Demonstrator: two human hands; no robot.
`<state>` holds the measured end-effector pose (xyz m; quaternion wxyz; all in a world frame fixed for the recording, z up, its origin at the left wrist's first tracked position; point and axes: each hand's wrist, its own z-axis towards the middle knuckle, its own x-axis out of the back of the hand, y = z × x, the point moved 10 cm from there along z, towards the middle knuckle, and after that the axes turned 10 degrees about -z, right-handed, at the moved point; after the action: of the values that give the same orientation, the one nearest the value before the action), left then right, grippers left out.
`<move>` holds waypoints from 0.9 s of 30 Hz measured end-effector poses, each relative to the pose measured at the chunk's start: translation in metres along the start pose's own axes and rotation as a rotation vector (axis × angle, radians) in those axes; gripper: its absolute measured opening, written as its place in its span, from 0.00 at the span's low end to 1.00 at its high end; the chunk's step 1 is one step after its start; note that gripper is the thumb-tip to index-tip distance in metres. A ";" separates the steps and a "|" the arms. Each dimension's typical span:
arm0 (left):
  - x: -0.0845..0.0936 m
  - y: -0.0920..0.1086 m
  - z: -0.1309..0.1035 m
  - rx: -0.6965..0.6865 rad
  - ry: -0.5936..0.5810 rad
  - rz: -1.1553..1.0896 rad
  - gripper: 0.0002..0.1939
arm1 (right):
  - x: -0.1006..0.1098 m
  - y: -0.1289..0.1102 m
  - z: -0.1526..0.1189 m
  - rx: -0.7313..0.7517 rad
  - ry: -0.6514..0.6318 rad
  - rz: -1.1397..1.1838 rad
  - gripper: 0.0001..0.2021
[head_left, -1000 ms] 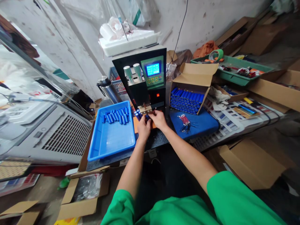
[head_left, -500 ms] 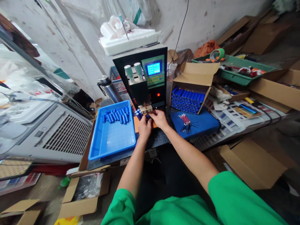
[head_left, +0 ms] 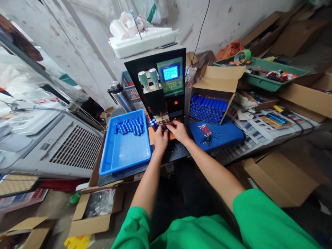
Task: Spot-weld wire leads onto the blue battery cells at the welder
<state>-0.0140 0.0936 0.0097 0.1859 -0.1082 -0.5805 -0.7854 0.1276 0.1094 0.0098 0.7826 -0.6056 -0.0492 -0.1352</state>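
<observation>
My left hand [head_left: 161, 139] is closed on a blue battery cell [head_left: 164, 127], mostly hidden by the fingers, under the two electrode pins of a black spot welder [head_left: 170, 103]. Close beside it on the right, my right hand [head_left: 178, 131] is pinched at the same spot; what lies between its fingertips is too small to make out. A few upright blue cells [head_left: 153, 125] stand just left of the fingers, by an orange board [head_left: 154, 136] on the bench. The welder's blue display [head_left: 170, 73] is lit.
Left of the welder, a blue tray [head_left: 121, 152] holds several blue cells. To the right, an open cardboard box [head_left: 220, 81] is packed with blue cells. Before it, red and black wires [head_left: 206, 133] lie on a blue pad [head_left: 228, 135]. A steel flask [head_left: 121, 97] stands behind the tray.
The view has shifted slightly. Both hands stay at the welder's pins, with the right fingers a little changed in pose. Nothing has visibly been let go.
</observation>
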 end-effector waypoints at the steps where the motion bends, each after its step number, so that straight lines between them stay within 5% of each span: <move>1: 0.000 -0.001 0.000 0.006 -0.002 -0.003 0.11 | 0.002 0.000 -0.002 0.011 0.002 -0.032 0.10; 8: 0.000 -0.001 0.001 0.012 0.003 -0.020 0.10 | 0.005 0.012 -0.005 -0.014 -0.025 -0.127 0.15; 15: -0.001 0.005 -0.003 -0.021 -0.034 -0.139 0.17 | 0.000 0.024 0.003 -0.216 -0.129 0.183 0.16; 19: 0.013 0.008 -0.017 -0.063 0.066 -0.092 0.18 | 0.000 0.025 0.003 -0.302 -0.150 0.287 0.17; 22: 0.020 0.009 -0.028 -0.100 0.118 -0.047 0.15 | 0.000 0.024 0.003 -0.306 -0.153 0.313 0.18; 27: 0.011 0.013 -0.028 -0.153 0.026 -0.053 0.07 | -0.001 0.025 0.002 -0.319 -0.169 0.333 0.19</move>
<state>-0.0168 0.0616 0.0169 0.1639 -0.0965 -0.5187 -0.8335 0.1338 0.1175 -0.0128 0.6819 -0.7303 0.0077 0.0408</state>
